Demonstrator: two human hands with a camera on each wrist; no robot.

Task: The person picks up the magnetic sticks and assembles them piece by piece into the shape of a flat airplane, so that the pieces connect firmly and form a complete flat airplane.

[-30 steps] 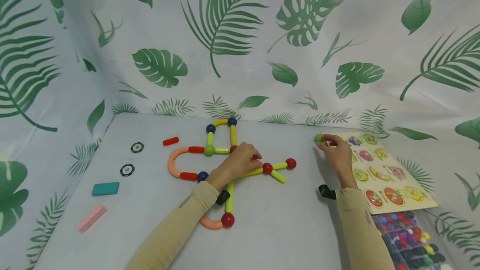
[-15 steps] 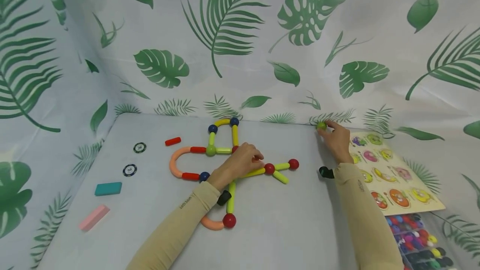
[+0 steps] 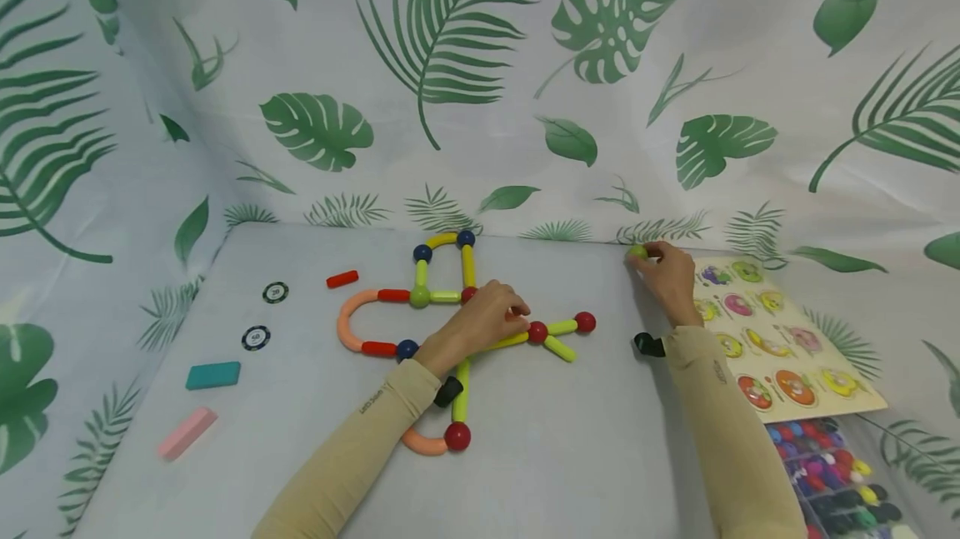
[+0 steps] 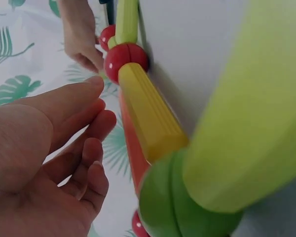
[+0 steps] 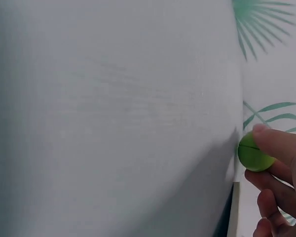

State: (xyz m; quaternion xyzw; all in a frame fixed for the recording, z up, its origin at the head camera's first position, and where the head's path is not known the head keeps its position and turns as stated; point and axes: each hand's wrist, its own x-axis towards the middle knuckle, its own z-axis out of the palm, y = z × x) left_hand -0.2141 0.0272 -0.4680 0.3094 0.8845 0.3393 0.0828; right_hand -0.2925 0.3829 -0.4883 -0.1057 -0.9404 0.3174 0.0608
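My right hand (image 3: pixel 670 282) pinches a small green ball (image 5: pixel 251 154) between thumb and fingers at the table's far edge, by the backdrop. My left hand (image 3: pixel 480 324) hovers over a figure of coloured rods and balls, its fingers loosely bent around nothing. In the left wrist view its fingertips sit beside a yellow rod (image 4: pixel 150 113) that joins a red ball (image 4: pixel 126 60) to a larger green ball (image 4: pixel 175 200). Two short lime rods (image 3: pixel 561 348) branch off at the figure's right, one ending in a red ball (image 3: pixel 585 322). Part of the figure is hidden under my left arm.
A loose red rod (image 3: pixel 342 279), two round chips (image 3: pixel 256 338), a teal block (image 3: pixel 213 376) and a pink block (image 3: pixel 187 434) lie at left. At right are a picture board (image 3: pixel 795 347) and a divided box (image 3: pixel 840 481) of coloured pieces. Leaf-print cloth (image 3: pixel 510 131) rises behind.
My right hand has moved away from me with the green ball, off the picture board's near side to the table's far edge. My left hand has stayed in place.
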